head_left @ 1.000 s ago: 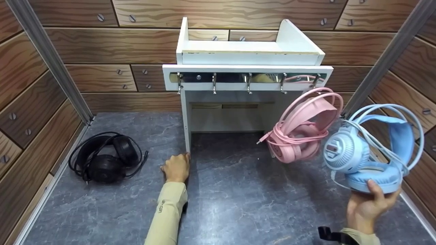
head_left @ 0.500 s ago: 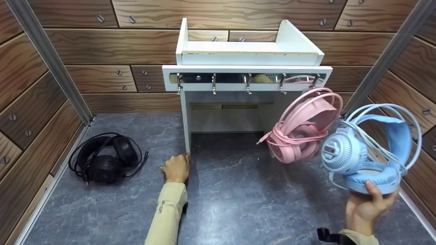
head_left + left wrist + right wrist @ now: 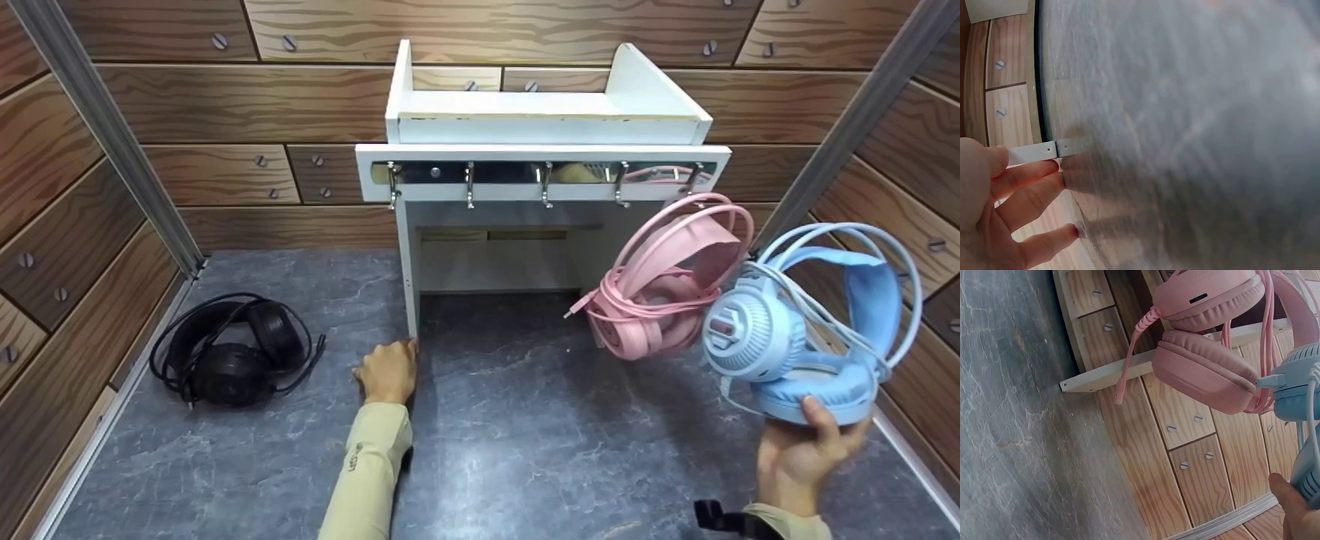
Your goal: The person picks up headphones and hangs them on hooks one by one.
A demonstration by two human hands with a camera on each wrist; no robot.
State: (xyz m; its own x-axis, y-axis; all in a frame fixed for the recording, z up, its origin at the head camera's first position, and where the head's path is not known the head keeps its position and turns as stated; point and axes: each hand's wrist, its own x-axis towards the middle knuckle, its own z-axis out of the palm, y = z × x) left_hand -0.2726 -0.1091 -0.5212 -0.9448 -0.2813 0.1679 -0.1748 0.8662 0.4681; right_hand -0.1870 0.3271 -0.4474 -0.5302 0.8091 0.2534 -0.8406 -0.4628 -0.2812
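A white wooden stand (image 3: 551, 129) carries a front rail with several metal hooks (image 3: 547, 184). My left hand (image 3: 388, 371) is low at its left side panel (image 3: 409, 285). In the left wrist view, the thumb and fingers of that hand (image 3: 1013, 205) pinch the panel's lower end (image 3: 1033, 153). Off to the right, my right hand (image 3: 806, 457) grips a light blue headset (image 3: 757, 330) by its lower ear cup, holding it in the air. A pink headset (image 3: 637, 319), its cable wound round it, hangs at the rightmost hook beside the blue one.
On the grey marbled surface (image 3: 517, 457) at the left lies a black headset (image 3: 232, 371) with its cable. Wood-patterned walls (image 3: 247, 101) and metal corner posts (image 3: 832, 124) enclose the back and sides.
My right hand has shifted slightly left with the blue headset, bringing it nearer the pink one. My left hand stays at the panel.
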